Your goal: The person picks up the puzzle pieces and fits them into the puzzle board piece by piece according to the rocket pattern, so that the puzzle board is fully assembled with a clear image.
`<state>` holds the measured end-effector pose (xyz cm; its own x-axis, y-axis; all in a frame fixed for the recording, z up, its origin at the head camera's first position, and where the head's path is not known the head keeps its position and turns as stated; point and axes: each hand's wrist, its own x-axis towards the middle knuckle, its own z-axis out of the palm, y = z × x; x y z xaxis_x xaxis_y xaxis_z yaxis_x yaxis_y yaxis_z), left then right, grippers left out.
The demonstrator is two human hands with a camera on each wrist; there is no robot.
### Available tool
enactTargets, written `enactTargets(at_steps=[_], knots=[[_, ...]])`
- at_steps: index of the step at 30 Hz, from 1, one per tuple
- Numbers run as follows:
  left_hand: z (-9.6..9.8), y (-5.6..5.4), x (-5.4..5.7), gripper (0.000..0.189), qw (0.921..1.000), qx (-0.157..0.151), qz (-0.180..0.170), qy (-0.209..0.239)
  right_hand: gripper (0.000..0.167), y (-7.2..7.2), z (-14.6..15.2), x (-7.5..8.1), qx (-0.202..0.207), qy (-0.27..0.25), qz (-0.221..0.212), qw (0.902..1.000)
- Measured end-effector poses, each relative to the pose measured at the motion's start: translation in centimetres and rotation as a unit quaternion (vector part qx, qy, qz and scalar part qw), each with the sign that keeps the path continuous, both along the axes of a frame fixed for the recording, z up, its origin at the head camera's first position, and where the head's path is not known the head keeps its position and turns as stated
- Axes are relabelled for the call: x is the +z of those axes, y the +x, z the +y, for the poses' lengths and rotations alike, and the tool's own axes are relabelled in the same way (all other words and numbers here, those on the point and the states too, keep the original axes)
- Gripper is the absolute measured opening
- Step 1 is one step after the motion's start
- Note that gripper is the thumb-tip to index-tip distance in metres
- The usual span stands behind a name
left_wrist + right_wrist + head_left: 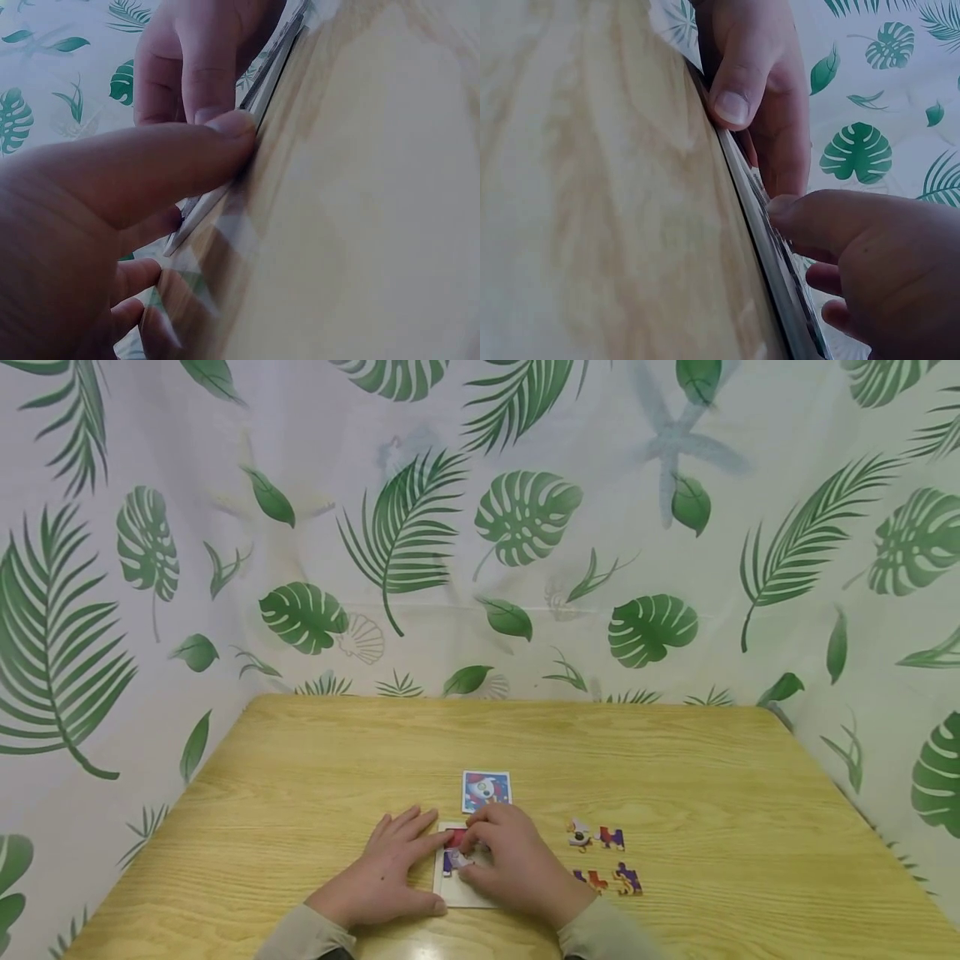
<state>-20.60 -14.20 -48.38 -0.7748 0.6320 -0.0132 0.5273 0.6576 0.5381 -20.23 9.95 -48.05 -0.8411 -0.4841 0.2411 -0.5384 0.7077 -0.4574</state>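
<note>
In the head view a pale, shallow puzzle tray [468, 895] lies on the table, with red and purple-white jigsaw pieces in its upper left. My left hand [386, 868] lies beside it with fingers spread. Its index fingertip touches the upper left of the tray, and its thumb is at the lower left corner. Over the tray, my right hand [517, 864] has curled fingers and pinches a whitish jigsaw piece [460, 860], partly hidden under the fingertips. Both wrist views show the tray edge-on: my left thumb [187, 157] and right thumb [817, 217] are close against it.
Just beyond the tray lies a square picture card [486, 789] with a white figure on blue. Several loose jigsaw pieces [611, 837] are on the right, in two rows. The wooden table [337, 760] ends at a leaf-patterned curtain [442, 652].
</note>
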Motion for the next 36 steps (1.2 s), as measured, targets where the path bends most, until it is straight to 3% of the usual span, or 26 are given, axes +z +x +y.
enactTargets(at_steps=[11,18,23,36], knots=[[-0.1,0.0,0.3,0.089,1.0,-0.005,-0.003,0.001,0.016,0.0,-0.2,0.0,-0.004,0.024,0.021,0.9995],[-1.0,-0.1,0.6,0.081,0.9982,-0.036,-0.032,0.034,0.017,-0.1,-0.2,-0.2,-0.006,0.017,0.011,0.9998],[-1.3,-0.2,0.6,0.067,0.997,-0.059,-0.039,0.032,0.016,-0.1,0.1,-0.3,-0.003,0.01,-0.004,0.9999],[-0.9,-0.2,0.5,0.071,0.9983,-0.049,-0.029,0.011,0.019,-0.2,1.0,-0.8,0.002,-0.006,-0.041,0.9992]])
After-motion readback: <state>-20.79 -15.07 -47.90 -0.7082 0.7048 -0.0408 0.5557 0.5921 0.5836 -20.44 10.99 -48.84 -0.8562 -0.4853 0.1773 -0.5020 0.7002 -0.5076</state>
